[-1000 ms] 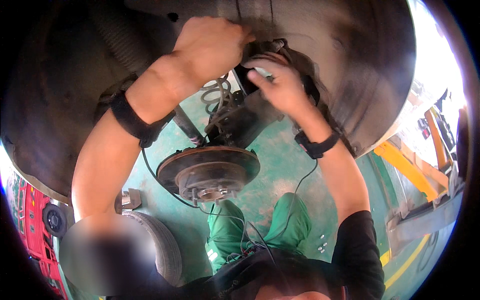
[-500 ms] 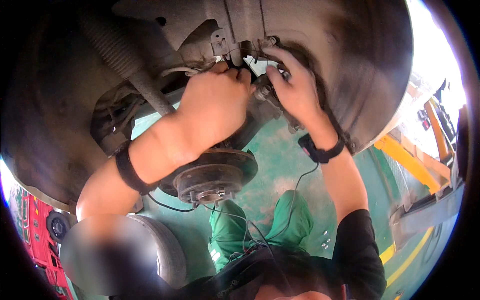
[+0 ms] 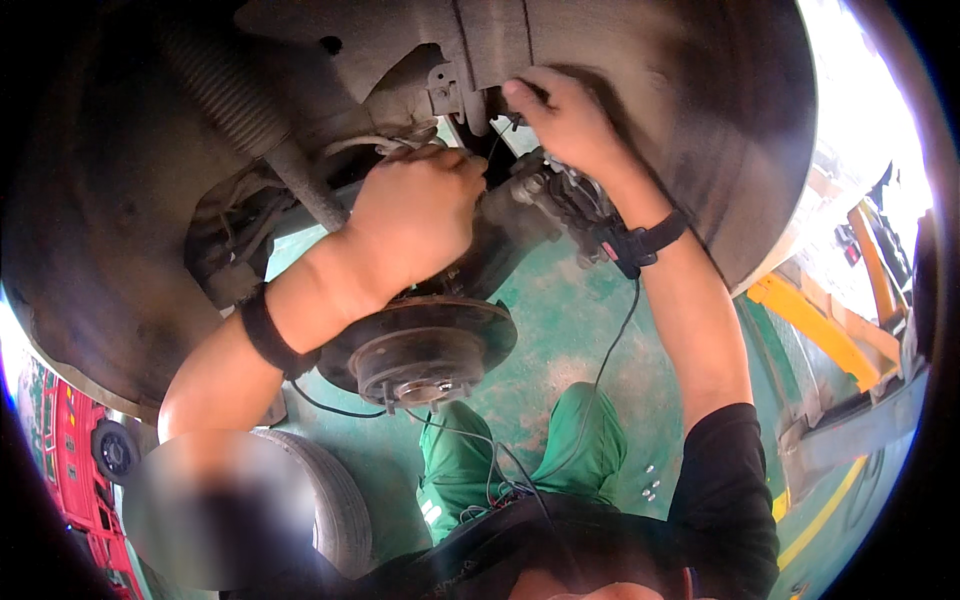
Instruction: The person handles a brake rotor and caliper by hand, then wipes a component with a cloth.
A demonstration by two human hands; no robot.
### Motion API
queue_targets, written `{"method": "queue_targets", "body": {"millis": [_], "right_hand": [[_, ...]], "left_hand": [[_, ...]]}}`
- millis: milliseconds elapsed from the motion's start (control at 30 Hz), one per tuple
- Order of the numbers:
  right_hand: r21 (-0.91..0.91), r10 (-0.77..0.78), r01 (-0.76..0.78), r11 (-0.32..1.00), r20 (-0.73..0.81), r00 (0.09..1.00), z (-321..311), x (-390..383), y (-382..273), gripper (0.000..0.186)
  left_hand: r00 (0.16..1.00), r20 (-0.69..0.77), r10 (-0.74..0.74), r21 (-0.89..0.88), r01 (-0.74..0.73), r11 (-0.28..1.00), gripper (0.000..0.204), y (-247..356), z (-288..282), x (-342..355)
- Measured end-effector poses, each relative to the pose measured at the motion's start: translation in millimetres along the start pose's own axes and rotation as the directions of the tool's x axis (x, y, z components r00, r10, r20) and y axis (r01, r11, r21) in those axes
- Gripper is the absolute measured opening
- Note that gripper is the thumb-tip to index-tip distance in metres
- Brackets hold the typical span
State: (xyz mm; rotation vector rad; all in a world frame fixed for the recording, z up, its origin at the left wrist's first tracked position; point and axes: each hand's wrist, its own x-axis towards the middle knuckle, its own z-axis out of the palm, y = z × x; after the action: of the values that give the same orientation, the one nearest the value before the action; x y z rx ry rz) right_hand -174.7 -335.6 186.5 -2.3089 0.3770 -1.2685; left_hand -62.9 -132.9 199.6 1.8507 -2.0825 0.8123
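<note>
Car workshop: wheel arch (image 3: 640,110), brake disc (image 3: 420,345).

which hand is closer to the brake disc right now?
Left. The left hand is clenched just above the brake disc, near the upper rim. The right hand is higher and further right, up at the bracket inside the wheel arch, well apart from the disc.

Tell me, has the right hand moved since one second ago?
Yes. The right hand has gone up, away from the brake disc; its fingers now reach the bracket under the wheel arch.
</note>
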Motion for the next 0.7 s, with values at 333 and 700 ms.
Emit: {"method": "queue_targets", "body": {"millis": [333,700], "right_hand": [[0.329,-0.046,0.031,0.944,0.036,0.998,11.7,-33.4,22.2,0.022],[-0.259,-0.443,0.434,0.863,0.025,0.896,4.2,-43.5,23.2,0.055]], "left_hand": [[0.988,-0.139,-0.06,0.033,0.065,0.997,0.018,-34.7,-27.4,30.4],[0.999,-0.032,0.004,-0.236,-0.012,0.972,0.028,13.6,-33.0,24.1]]}}
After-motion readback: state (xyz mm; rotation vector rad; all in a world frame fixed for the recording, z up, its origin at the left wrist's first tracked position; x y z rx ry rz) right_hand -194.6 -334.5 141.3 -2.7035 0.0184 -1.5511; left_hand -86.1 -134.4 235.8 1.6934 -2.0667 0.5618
